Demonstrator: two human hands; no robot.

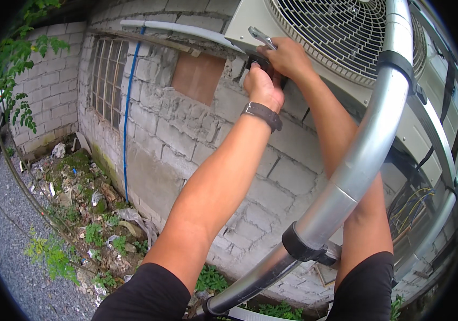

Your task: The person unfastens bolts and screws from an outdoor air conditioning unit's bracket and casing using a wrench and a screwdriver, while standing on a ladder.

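Note:
Both my hands are raised to the lower left corner of an outdoor air-conditioner unit [250, 24] with a round fan grille. In my right hand [293, 58] is a silver wrench [262, 37], its head sticking out past the fingers to the left. My left hand [263, 85], palm up with a dark strap [262, 114] on the wrist, is closed just beneath at a small black part [257, 60] under the corner. What its fingers grip is mostly hidden. My right forearm passes behind a thick silver metal rail [341, 187].
Behind stands a grey block wall [186, 142] with a barred window [108, 80], a brown panel [198, 75] and a blue pipe [128, 117]. A white pipe [186, 29] ends near the unit. Black clamps [298, 243] ring the rail; loose wires [413, 208] hang right. Rubble lies below left.

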